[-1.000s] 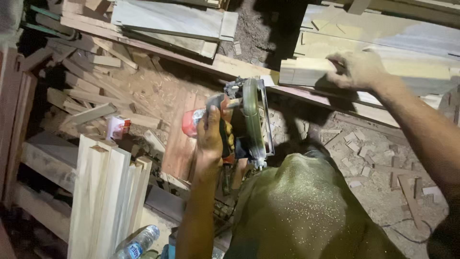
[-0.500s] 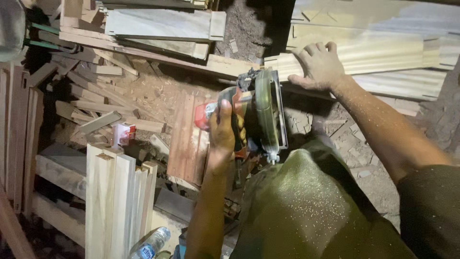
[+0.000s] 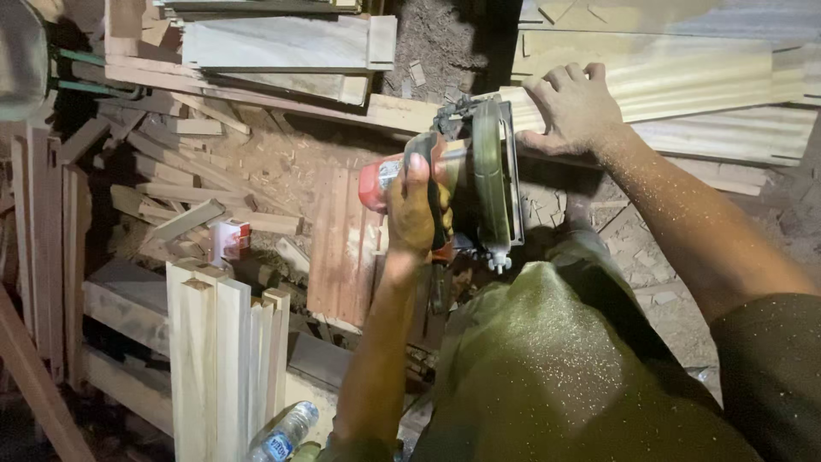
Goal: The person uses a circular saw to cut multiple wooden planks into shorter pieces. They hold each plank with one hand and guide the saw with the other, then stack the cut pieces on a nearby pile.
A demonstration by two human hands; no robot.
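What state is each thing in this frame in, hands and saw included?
Left hand: closed around the saw's handle.
Right hand: flat, fingers spread, pressing on the pale plank.
Circular saw: held on edge at the plank's end; blade spin cannot be told.
Pale plank: lying flat, pinned by the hand.
Plastic bottle: lying tilted, capped end hidden.
Small red and white box: upright among offcuts.

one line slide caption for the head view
Left hand grips a circular saw while right hand presses a pale wooden plank.
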